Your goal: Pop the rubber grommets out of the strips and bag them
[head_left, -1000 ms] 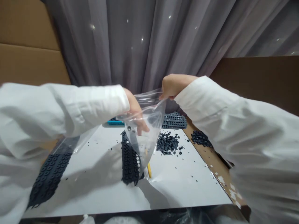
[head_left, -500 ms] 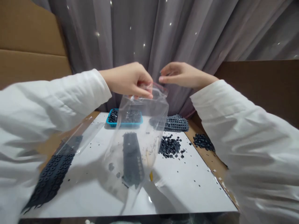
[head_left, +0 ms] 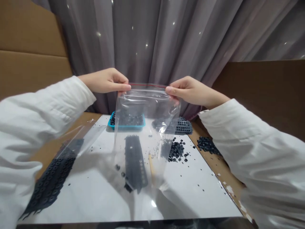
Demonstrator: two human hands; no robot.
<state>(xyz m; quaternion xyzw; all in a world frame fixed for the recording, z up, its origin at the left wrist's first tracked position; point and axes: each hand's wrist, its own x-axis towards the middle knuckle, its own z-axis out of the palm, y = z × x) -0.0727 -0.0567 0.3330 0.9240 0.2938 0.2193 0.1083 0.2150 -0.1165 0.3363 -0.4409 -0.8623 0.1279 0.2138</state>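
Observation:
A clear zip-lock bag [head_left: 147, 108] with a red line along its top edge hangs upright above the white board. My left hand [head_left: 107, 81] pinches its upper left corner between thumb and fingers. At the upper right corner, my right hand [head_left: 190, 90] holds it the same way, so the top is stretched straight. Through the plastic I see a dark rubber strip [head_left: 134, 162] and a yellow stick [head_left: 152, 168] lying on the board. The bag also partly covers a blue tray [head_left: 110, 122] of small black pieces.
The white board [head_left: 197, 203] carries a pile of black bits [head_left: 176, 150] and stacked perforated dark sheets [head_left: 184, 125]. At left, clear plastic [head_left: 83, 141] overlaps a dark strip with rings [head_left: 52, 178]. Another black pile [head_left: 207, 145] lies right of the board. Cardboard walls [head_left: 33, 41] and a grey curtain [head_left: 133, 47] surround it.
My left hand has moved left and my right hand has come down and taken the bag's right corner. The bag's top, bunched before, is now spread wide.

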